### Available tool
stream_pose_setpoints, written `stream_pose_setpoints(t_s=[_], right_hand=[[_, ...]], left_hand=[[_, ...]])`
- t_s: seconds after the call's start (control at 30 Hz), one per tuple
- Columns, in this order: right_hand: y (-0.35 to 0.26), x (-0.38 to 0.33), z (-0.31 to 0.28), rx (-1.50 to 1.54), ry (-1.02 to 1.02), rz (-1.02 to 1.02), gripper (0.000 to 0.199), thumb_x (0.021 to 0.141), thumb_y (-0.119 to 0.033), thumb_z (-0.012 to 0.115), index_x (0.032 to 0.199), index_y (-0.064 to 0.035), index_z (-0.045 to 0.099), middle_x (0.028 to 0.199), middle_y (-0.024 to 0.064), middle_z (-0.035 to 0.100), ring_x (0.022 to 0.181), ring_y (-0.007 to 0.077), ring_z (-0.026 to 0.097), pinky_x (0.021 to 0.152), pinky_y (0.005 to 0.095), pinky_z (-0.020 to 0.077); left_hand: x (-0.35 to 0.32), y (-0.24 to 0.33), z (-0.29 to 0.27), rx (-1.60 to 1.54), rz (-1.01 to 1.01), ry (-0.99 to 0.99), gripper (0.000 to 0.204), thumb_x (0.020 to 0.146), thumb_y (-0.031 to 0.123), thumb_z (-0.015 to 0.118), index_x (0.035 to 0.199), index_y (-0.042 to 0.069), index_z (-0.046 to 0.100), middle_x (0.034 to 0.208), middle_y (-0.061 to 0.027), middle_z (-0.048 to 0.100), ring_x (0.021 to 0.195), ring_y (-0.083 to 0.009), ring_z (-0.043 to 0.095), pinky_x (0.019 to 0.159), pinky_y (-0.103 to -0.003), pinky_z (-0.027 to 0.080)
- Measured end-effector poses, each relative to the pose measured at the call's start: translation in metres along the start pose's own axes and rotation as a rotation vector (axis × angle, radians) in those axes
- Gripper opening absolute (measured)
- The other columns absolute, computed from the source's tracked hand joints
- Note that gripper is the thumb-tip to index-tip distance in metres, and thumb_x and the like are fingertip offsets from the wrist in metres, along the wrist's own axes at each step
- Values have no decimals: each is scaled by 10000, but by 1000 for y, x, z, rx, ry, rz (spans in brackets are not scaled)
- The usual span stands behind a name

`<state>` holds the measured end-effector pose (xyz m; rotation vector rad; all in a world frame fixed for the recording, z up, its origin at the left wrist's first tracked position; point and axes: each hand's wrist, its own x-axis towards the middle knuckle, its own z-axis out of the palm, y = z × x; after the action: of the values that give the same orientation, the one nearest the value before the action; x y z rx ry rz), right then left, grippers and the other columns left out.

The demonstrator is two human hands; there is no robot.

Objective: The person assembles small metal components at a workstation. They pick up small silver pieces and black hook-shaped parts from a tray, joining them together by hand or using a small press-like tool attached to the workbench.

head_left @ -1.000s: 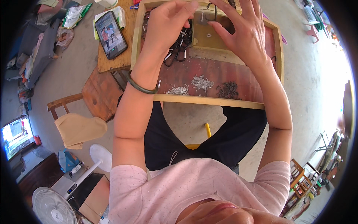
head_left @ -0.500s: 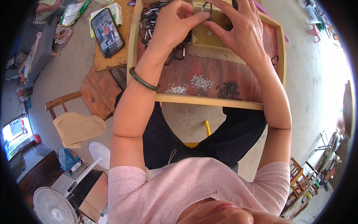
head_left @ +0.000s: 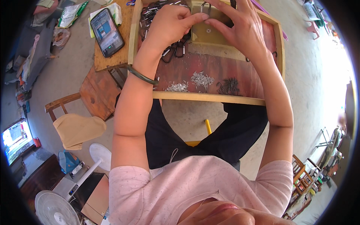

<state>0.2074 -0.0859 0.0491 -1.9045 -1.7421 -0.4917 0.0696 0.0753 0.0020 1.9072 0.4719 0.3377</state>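
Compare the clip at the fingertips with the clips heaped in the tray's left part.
Number: the held clip is single; the heaped clips are many and overlap.
Support: the held clip is at the fingertips of the left hand and right hand; the heaped clips lie in the tray.
Shared: both show dark, curved frames.

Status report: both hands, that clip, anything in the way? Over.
Left hand and right hand at the clip, exact grip unclear. Clip's lower end behind left thumb. Dark heap near left hand; no obstruction seen.
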Motion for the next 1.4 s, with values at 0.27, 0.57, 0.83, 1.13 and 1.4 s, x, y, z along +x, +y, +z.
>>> stream_pose_setpoints(t_s=[0.27,0.57,0.83,1.13,1.4], right_hand=[[15,7,2,398,67,168,641,878,-164,747,1476,-94,526,1409,248,573,1298,418,569,1090,481,463],[-6,27,4,350,-225,187,502,894,-63,566,1396,-65,601,1069,281,711,978,481,681,873,526,541],[2,21,11,378,-190,103,492,889,-32,555,1377,-66,608,1151,273,690,1075,459,654,928,507,519],[-4,24,6,387,-260,166,481,882,-35,560,1358,-60,621,1137,270,694,1080,455,655,925,502,520],[-2,26,6,420,-268,136,506,874,-14,555,1377,-42,604,1165,263,696,1090,450,657,922,489,522]], left_hand=[[2,-14,7,231,139,127,562,954,451,742,615,23,610,490,3,501,444,-68,449,468,-293,360],[-21,8,22,822,317,448,380,904,396,768,758,50,713,609,-78,619,571,-282,584,571,-372,459],[-2,15,-5,945,787,807,531,755,461,837,1059,73,639,977,-96,611,1014,-298,589,964,-455,402],[-15,28,-10,925,628,599,579,695,542,835,982,89,618,952,-105,604,1008,-336,583,940,-459,393],[-15,32,-12,904,612,584,564,646,474,886,969,87,633,920,-94,622,973,-322,602,908,-447,395]])
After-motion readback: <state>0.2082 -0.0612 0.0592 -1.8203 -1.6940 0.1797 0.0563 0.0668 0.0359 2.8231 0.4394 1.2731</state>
